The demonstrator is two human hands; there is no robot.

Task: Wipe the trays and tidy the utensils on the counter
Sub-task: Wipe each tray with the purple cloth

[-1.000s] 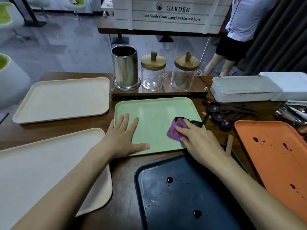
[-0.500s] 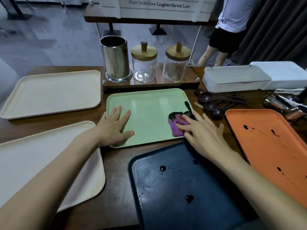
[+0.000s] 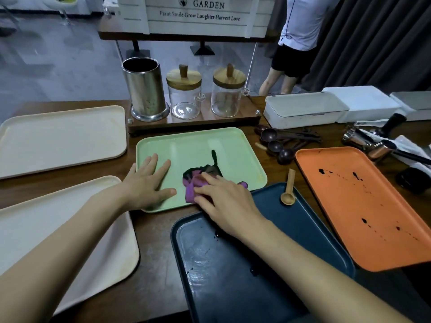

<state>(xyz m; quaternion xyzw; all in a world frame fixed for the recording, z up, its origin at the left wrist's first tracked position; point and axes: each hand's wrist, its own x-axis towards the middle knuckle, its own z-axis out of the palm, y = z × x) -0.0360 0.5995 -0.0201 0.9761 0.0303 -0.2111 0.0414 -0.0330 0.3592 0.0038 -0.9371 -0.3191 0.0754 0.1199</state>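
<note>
A green tray [image 3: 228,145] lies in the middle of the counter. My left hand [image 3: 149,180] rests flat on its near left corner, fingers spread. My right hand [image 3: 224,197] presses a purple cloth [image 3: 193,185], stained dark, onto the tray's near middle. A dark smear trails up from the cloth. The dark blue tray [image 3: 291,264] in front carries dark spots and a small wooden spoon [image 3: 288,190]. The orange tray [image 3: 373,217] to the right is spotted too. Dark measuring spoons [image 3: 277,142] lie behind it.
Two cream trays [image 3: 63,138] [image 3: 46,229] lie at the left. A wooden stand holds a steel canister [image 3: 144,89] and two lidded glass jars [image 3: 185,94]. White boxes [image 3: 305,109] and metal utensils [image 3: 370,143] sit at the right. A person stands behind the counter.
My right hand has slid the cloth leftward and nearer across the green tray, leaving a dark streak behind it. The left hand has stayed on the tray's corner.
</note>
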